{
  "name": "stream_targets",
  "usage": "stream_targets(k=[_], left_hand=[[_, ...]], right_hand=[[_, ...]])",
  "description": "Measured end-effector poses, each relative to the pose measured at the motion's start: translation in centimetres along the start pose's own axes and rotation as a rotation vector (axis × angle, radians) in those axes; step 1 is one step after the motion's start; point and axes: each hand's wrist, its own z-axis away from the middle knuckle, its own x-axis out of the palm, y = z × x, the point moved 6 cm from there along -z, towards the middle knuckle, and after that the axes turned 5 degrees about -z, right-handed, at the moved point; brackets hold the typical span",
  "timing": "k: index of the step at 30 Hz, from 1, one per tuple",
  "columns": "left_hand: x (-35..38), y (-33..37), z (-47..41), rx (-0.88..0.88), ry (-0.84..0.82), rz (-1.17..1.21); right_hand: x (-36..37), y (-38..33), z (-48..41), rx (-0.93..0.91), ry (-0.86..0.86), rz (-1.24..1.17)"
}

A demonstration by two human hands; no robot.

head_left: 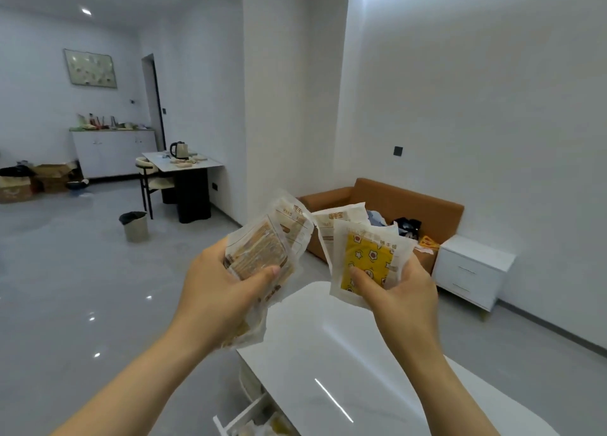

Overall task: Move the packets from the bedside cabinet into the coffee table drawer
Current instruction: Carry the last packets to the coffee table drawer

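You're gripping a brown packet stack [259, 254] in your left hand [223, 291] and pinching yellow packets [368, 264] in your right hand [407, 294], above the desk's [345, 353] far edge. They're looking light, crinkly, slippery: clamp the flat middles, not the seams. The drawer [244, 417] is sitting open at the near-left corner.

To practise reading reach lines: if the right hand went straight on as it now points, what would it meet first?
Probably the orange sofa; the right hand, holding packets, points across the coffee table toward it, though depth is unclear.
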Motion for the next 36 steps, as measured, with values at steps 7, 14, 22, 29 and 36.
stream_targets(k=[7, 14, 22, 29, 36], left_hand=[[3.7, -3.5, -4.4, -0.009, -0.139, 0.065], [8.9, -6.4, -9.8, 0.009, -0.231, 0.100], [13.1, -9.9, -15.0, 0.001, -0.338, 0.115], [17.1, -14.4, -19.8, 0.007, -0.477, 0.170], [21.8, -19.3, -24.5, 0.056, -0.738, 0.305]], right_hand=[[-0.4, 3.0, -1.3, 0.068, 0.139, 0.099], [-0.9, 7.6, -5.2, 0.103, 0.246, 0.168], [-0.6, 11.8, -8.7, 0.146, 0.325, 0.209], [0.6, 15.1, -9.9, 0.203, 0.421, 0.275], [3.5, 18.2, -8.9, 0.286, 0.660, 0.407]])
